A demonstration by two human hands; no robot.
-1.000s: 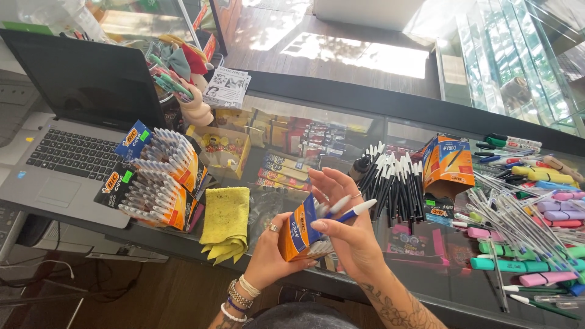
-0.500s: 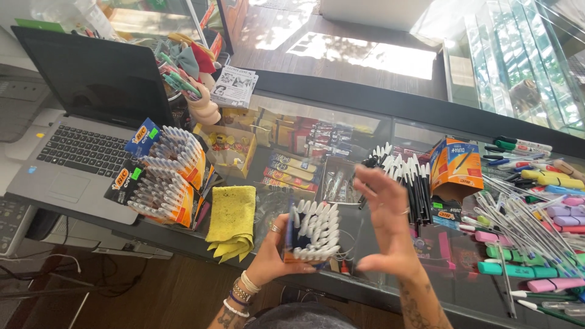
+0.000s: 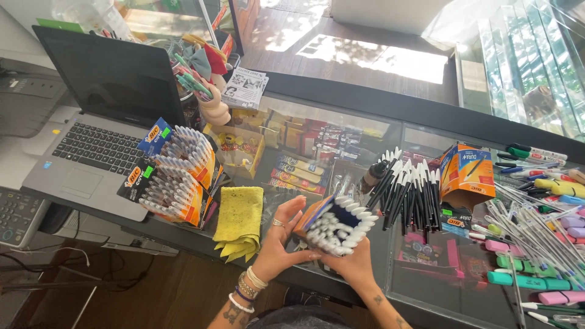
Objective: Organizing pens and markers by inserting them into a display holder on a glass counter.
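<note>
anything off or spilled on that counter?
Loose black-capped pens lie fanned in a heap on the glass counter, beside an orange box standing open. Both hands, left hand and right hand, hold a full pen box.

1. Bare left hand (image 3: 281, 240), with a ring on one finger.
2. Stacked bracelets (image 3: 245, 290) at the left wrist: white and pale bands, plus a darker beaded one.
3. Dark tattoo on the left forearm (image 3: 230, 314), just below the bracelets.
4. Bare right hand (image 3: 352, 265), no ring made out.
5. Small dark tattoo marks on the right forearm (image 3: 384, 304).
6. No sleeves on either forearm.
7. Dark hair (image 3: 304, 319) at the bottom edge.
</note>
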